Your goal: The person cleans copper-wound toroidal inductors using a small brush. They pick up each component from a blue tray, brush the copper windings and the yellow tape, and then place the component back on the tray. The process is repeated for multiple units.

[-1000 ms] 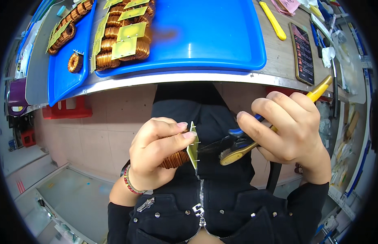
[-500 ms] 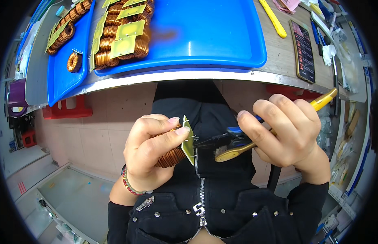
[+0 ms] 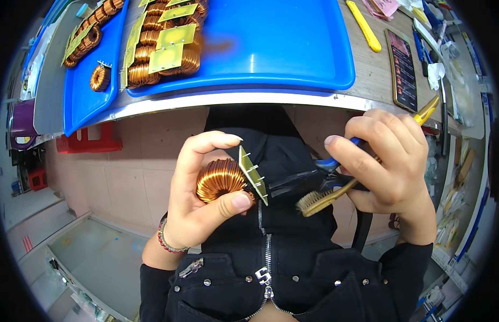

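Left hand [image 3: 198, 201] pinching copper coil [image 3: 220, 180] by winding; stiff, weighty, pins fragile. Right hand [image 3: 386, 161] clamping pliers [image 3: 308, 180] and brush [image 3: 319, 199].

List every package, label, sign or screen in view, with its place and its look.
Phone with lit dark screen: flat on the wooden bench, right of the big blue plastic tray; tall rectangle, gold rim, small reddish marks.
Pink paper packet: top edge of the bench, beyond the phone; flat, partly cut off.
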`<state>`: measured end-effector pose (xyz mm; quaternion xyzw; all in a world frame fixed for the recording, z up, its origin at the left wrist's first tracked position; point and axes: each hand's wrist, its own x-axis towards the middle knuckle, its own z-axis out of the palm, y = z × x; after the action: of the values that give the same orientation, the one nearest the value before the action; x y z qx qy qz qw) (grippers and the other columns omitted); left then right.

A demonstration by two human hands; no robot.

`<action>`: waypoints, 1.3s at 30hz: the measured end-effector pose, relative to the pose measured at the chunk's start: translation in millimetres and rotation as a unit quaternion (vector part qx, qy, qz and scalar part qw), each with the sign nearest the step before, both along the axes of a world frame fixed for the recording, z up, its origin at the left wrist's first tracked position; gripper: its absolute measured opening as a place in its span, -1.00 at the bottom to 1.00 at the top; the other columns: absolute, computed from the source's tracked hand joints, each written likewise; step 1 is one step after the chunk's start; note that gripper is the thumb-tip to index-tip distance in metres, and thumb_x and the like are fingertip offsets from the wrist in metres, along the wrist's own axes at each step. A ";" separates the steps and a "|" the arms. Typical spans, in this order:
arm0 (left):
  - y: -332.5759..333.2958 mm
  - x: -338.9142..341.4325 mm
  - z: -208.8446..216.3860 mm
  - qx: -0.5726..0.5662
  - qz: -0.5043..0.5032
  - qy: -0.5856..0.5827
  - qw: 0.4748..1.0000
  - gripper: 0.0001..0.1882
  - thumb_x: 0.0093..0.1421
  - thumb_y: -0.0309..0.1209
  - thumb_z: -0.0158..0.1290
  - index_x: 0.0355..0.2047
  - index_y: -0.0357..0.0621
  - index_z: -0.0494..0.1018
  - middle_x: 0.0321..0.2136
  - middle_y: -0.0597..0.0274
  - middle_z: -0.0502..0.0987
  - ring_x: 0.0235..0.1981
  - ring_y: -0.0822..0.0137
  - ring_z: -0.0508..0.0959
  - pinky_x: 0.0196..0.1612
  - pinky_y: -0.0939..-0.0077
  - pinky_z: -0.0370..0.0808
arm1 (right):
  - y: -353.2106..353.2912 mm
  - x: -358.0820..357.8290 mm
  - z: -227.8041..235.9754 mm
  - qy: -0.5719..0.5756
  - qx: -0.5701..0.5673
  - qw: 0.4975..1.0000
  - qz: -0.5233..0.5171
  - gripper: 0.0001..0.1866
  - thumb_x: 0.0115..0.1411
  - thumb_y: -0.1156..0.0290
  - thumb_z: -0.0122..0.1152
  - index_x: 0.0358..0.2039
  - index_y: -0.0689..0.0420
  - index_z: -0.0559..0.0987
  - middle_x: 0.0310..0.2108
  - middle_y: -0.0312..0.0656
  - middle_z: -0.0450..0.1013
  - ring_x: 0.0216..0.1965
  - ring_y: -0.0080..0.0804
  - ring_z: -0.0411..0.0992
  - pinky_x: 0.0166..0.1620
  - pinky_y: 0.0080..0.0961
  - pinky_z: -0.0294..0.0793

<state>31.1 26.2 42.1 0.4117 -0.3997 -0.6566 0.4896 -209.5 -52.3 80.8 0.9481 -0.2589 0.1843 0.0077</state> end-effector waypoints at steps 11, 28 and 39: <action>1.6 3.2 0.6 -0.026 -0.021 -0.032 0.999 -0.53 -0.03 -0.61 0.16 -0.10 -0.27 0.25 -0.30 0.24 0.38 -0.34 0.54 0.45 -0.29 0.70 0.41 | -2.4 6.0 -8.2 -0.007 -0.040 0.999 0.019 -0.63 -0.37 0.32 0.09 -0.41 0.05 0.49 -0.52 -0.25 0.34 -0.52 -0.32 0.37 -0.50 -0.47 0.19; 3.1 4.2 -0.8 -0.052 -0.034 -0.047 0.997 -0.54 -0.03 -0.62 0.16 -0.10 -0.29 0.27 -0.22 0.20 0.36 -0.24 0.48 0.44 -0.16 0.63 0.38 | -5.1 7.7 -4.7 0.006 -0.018 0.999 0.037 -0.71 -0.33 0.31 0.06 -0.48 0.05 0.50 -0.58 -0.29 0.32 -0.58 -0.38 0.33 -0.55 -0.51 0.08; 12.6 -1.3 -7.8 -0.188 0.049 -0.191 0.962 -0.45 -0.14 -0.62 0.26 -0.13 -0.28 0.26 -0.23 0.15 0.37 -0.23 0.41 0.47 -0.17 0.61 0.42 | -6.7 4.6 -7.6 -0.017 0.033 0.999 0.027 -0.63 -0.39 0.36 0.14 -0.42 0.05 0.50 -0.53 -0.27 0.33 -0.51 -0.30 0.35 -0.50 -0.45 0.18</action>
<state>29.8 38.8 34.3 0.4489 -0.5812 -0.4540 0.5046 -204.9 -59.0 73.2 0.9511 -0.2397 0.1921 -0.0331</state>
